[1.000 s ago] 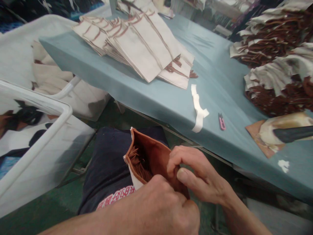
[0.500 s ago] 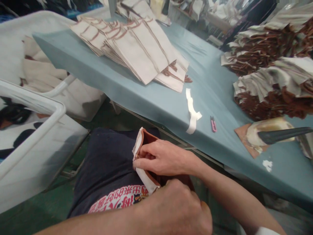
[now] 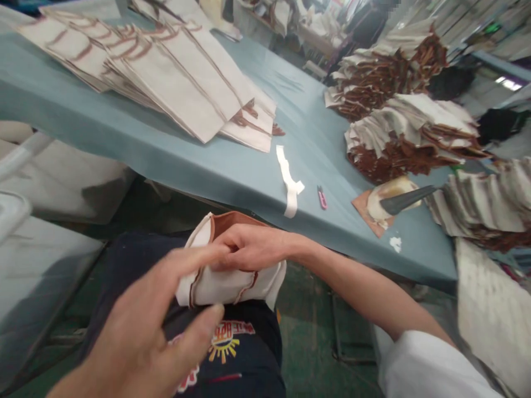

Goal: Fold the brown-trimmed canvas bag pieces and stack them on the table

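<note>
Across my lap lies a cream fabric pouch [image 3: 222, 284] with brown lining and brown-edged seams, its mouth turned up and toward the table. My right hand [image 3: 253, 249] is at the mouth, fingers curled over the near rim and gripping it; the fingertips are partly hidden. Close to the camera, my left hand [image 3: 141, 309] is open, thumb and forefinger spread apart. Its forefinger reaches over the pouch's left end and overlaps my right fingers in view; whether they touch I cannot tell. The left hand's other fingers are hidden.
The blue-covered table [image 3: 249, 177] carries a fanned stack of cream panels [image 3: 182, 72], a white strip [image 3: 288, 185], pink thread snips [image 3: 322, 198], a tape-wrapped object with a dark spike [image 3: 390, 202] and bundled brown-and-cream pieces [image 3: 398, 138]. White bins [image 3: 37, 276] stand left.
The view has swung right. My left hand was closed at the pouch's near side; it has moved left and opened. The pouch has turned, showing its seamed outer side.
</note>
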Motion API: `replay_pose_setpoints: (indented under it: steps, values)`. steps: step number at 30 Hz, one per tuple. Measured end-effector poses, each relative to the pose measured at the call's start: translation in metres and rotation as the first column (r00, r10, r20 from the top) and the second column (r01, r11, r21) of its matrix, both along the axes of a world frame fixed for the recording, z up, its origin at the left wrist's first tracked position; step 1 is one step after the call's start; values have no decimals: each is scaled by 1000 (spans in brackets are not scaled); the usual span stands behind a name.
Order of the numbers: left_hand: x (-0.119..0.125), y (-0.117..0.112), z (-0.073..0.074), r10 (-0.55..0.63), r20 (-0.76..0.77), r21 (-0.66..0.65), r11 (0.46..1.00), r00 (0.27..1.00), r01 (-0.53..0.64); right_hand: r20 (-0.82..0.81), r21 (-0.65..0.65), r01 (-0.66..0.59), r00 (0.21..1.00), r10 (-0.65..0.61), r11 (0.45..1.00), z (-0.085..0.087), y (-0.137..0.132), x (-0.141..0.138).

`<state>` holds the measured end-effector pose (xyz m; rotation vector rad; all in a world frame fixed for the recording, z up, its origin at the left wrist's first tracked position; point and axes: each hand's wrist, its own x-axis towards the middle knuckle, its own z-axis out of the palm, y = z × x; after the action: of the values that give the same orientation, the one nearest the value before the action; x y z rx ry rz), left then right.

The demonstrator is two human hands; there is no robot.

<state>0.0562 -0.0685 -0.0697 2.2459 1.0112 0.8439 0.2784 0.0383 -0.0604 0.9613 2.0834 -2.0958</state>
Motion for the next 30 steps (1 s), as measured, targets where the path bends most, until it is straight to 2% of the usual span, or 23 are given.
replay_pose_setpoints:
  steps: [1,3,6,9,14,17,19,21,24,27,30]
  values:
    - [-8,13,-3,78,17,-28,997,997,-78,-41,-14,-7,999,6,1000,-3,-1,0]
    - [-14,36,-7,6,91,-48,999,996,-2,-97,-48,-16,995,11,999,-8,-3,-1]
    - [-10,59,-13,-109,185,-84,988,977,126,-113,-88,-15,994,5,996,-7,-6,1]
    - [-5,72,-19,-159,208,-128,974,965,188,-137,-86,-2,990,-10,996,2,-8,4]
    - [-7,82,-25,-252,154,-140,952,956,273,-108,68,-15,994,22,998,21,-13,1]
    - [-14,82,-18,-233,131,-171,952,963,254,-42,122,-55,997,60,991,29,-15,2]
    - [-19,80,-9,-218,87,-217,948,972,232,13,213,-51,999,50,976,32,-17,5]
    - [-22,79,0,-252,51,-244,935,966,257,32,310,-28,999,20,950,33,-20,9]
    - [-24,76,10,-323,10,-207,925,946,318,19,413,17,999,-28,911,30,-26,13]
    - [-26,75,14,-303,-56,-143,945,951,293,30,474,39,998,-61,880,25,-31,15]
    - [-28,77,18,-293,-80,-148,949,953,280,34,542,50,996,-82,839,22,-34,16]
